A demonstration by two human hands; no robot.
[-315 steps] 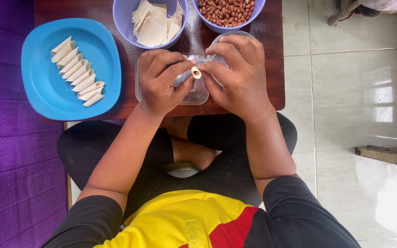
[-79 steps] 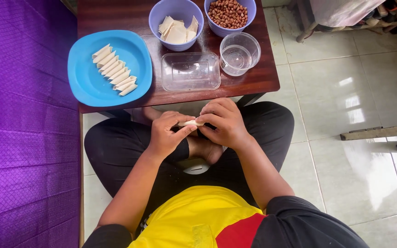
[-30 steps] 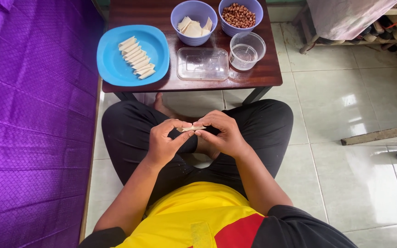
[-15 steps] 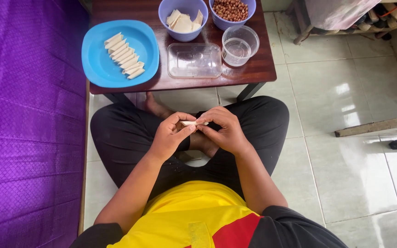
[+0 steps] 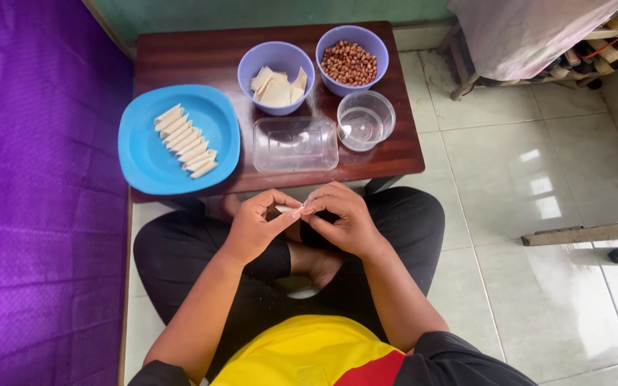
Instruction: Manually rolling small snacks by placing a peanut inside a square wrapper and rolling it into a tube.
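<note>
Hands meet above the lap: the left hand (image 5: 255,229) and right hand (image 5: 341,221) pinch one small pale roll (image 5: 285,209) between closed fingertips, just in front of the low wooden table (image 5: 180,57). Two purple bowls stand there, one bowl of wrappers (image 5: 276,68), one bowl of peanuts (image 5: 351,58). One blue plate (image 5: 148,157) carries about nine finished rolls (image 5: 185,141) in a row. One clear tub (image 5: 295,144) and one clear cup (image 5: 365,120) look empty.

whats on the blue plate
On the blue plate lies a slanted row of pale rolled wrappers, side by side. What is inside them cannot be seen.
</note>
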